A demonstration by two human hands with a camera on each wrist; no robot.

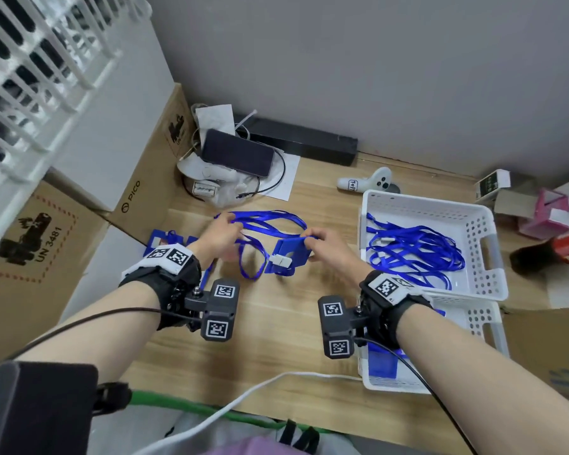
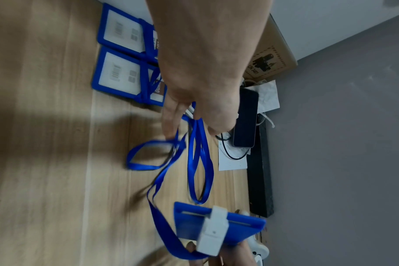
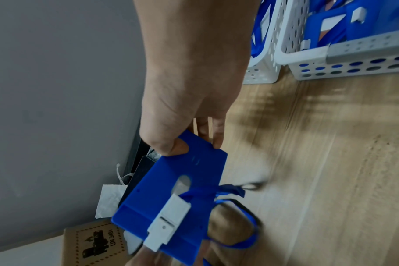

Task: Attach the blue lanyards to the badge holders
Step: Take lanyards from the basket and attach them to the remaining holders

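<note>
My right hand pinches the far edge of a blue badge holder and holds it above the wooden table. A white clip on the holder carries a blue lanyard. My left hand grips the lanyard's gathered loops, which hang down toward the table. Two more blue badge holders with lanyards lie on the table at the left, under my left wrist.
A white basket at the right holds several loose blue lanyards. A second white basket nearer me holds blue holders. A phone, cables, a white controller, cardboard boxes and a red bottle ring the table.
</note>
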